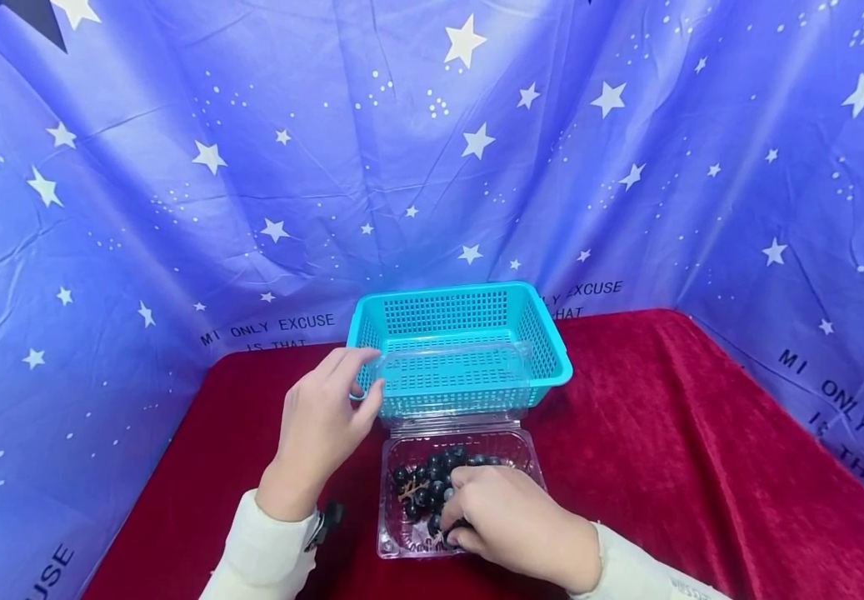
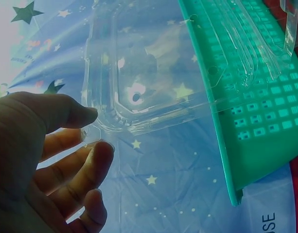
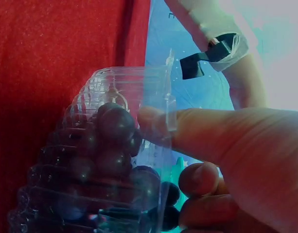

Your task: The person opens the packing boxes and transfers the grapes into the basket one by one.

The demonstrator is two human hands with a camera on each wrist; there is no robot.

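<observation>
Here the left hand (image 1: 324,419) pinches the lid (image 2: 153,68); the right hand (image 1: 510,518) is among grapes (image 1: 435,472), its grip unclear.

The left sleeve (image 1: 262,543) is long and creamy white. A small black gadget (image 1: 327,522) with square corners sits by its end. The right sleeve (image 1: 626,562) is creamy white too. It has some grey marks (image 1: 686,587) on it, maybe letters, but they are too fuzzy to read. The left hand (image 1: 322,421) and the right hand (image 1: 514,518) are bare.
</observation>
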